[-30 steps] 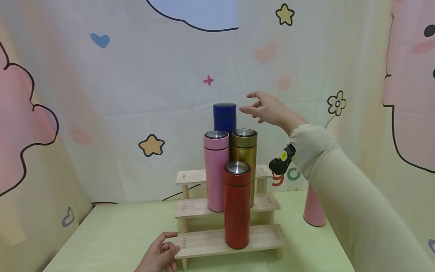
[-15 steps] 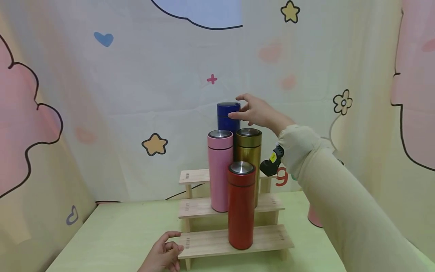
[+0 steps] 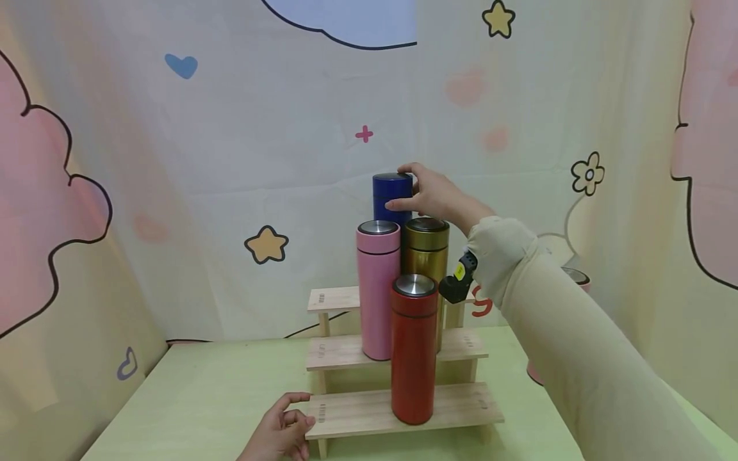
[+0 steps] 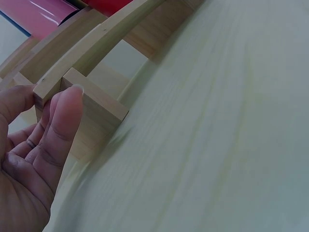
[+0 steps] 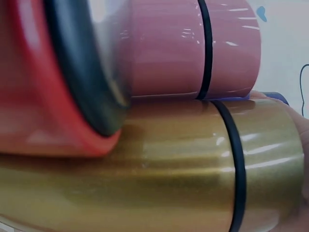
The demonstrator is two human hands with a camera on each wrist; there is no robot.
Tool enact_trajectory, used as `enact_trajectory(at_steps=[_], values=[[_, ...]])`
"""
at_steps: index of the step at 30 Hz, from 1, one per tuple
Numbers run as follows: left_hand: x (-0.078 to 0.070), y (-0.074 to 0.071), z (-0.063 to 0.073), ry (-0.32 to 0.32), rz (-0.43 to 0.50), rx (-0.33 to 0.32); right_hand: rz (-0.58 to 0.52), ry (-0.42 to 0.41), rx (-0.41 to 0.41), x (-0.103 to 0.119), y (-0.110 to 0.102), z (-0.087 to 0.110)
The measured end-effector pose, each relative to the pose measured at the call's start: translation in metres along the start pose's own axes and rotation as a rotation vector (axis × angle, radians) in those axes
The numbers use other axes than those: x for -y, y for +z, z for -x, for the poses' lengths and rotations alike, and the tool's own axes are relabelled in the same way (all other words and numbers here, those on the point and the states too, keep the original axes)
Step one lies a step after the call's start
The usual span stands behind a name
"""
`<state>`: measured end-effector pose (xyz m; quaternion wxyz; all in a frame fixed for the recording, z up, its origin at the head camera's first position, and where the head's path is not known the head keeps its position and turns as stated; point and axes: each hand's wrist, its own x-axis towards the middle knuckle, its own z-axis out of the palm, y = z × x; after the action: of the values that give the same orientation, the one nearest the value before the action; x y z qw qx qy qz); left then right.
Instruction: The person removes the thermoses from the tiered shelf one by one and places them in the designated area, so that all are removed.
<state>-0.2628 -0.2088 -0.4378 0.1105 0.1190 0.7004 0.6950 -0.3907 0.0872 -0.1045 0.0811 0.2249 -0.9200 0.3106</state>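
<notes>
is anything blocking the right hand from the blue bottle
Nothing visible at the top: the right hand is at the upper part of the blue bottle, its thumb across the front. Lower down, the pink bottle and gold bottle on the middle step stand in front, hiding its lower body from the head view.

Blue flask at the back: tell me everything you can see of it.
The blue flask stands upright behind the pink flask and gold flask, which hide its lower body and base. It looks like painted metal, with a darker top and faint seam. The right hand grips its upper end, thumb across the front.
</notes>
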Motion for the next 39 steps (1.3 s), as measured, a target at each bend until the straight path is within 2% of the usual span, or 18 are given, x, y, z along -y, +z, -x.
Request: enact_trajectory(at_steps=[21,31,39], values=[[-0.002,0.0,-0.002,-0.02,0.009,-0.031,0.039,-0.024,-0.072,0.001,0.001,0.002],[0.0,-0.001,-0.002,-0.01,0.014,-0.029,0.023,-0.001,-0.128,-0.002,-0.017,0.006],[-0.001,0.0,-0.002,-0.016,0.026,-0.032,0.055,0.007,-0.163,-0.005,-0.035,0.013]])
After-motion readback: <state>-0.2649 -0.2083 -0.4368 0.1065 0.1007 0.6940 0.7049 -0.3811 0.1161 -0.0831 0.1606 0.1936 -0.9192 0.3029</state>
